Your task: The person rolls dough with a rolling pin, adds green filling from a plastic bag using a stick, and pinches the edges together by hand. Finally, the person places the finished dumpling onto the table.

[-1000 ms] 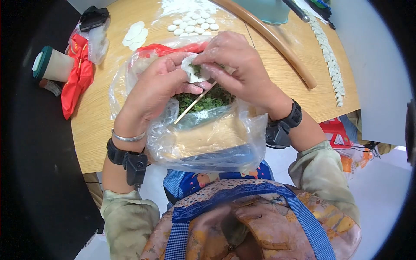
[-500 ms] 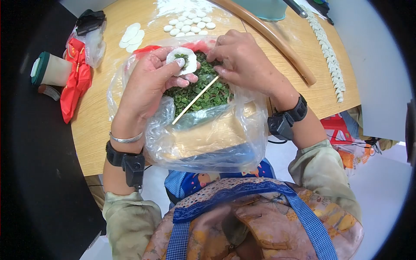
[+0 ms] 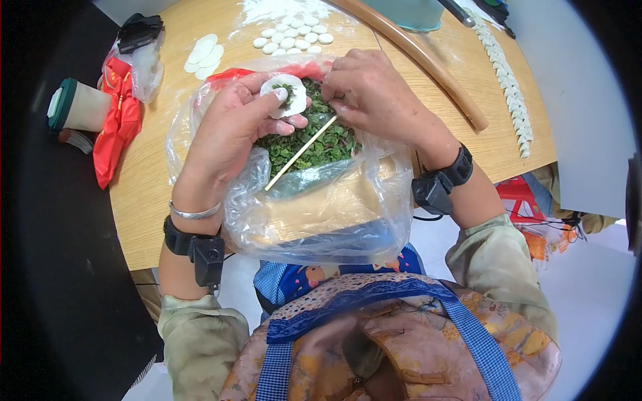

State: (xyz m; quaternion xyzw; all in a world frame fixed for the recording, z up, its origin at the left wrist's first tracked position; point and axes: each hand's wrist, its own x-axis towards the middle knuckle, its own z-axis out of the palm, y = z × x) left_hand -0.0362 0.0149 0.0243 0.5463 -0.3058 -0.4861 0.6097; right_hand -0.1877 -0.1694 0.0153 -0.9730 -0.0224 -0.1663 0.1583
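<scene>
A round white dough wrapper [image 3: 295,105] rests in my left hand [image 3: 244,110], my thumb pressing on a little chopped green filling at its middle. Below and beside it, a clear plastic bag [image 3: 247,214] lies spread around a heap of chopped greens [image 3: 321,144]. My right hand [image 3: 371,87] is closed above the far right part of the greens, its fingers bent round a thin pale stick [image 3: 301,152]. The stick slants down toward me across the greens. My right fingertips are partly hidden behind the hand.
Small dough discs [image 3: 287,43] lie on the floured table at the back, with flat wrappers [image 3: 204,57] to their left. A wooden rolling pin [image 3: 428,67] slants across the right. Beyond it runs a row of folded dumplings [image 3: 505,80]. A lidded cup [image 3: 83,107] stands left.
Both hands stay almost in place. The wrapper in my left hand has shifted very slightly right, and my right hand has moved a touch as well.
</scene>
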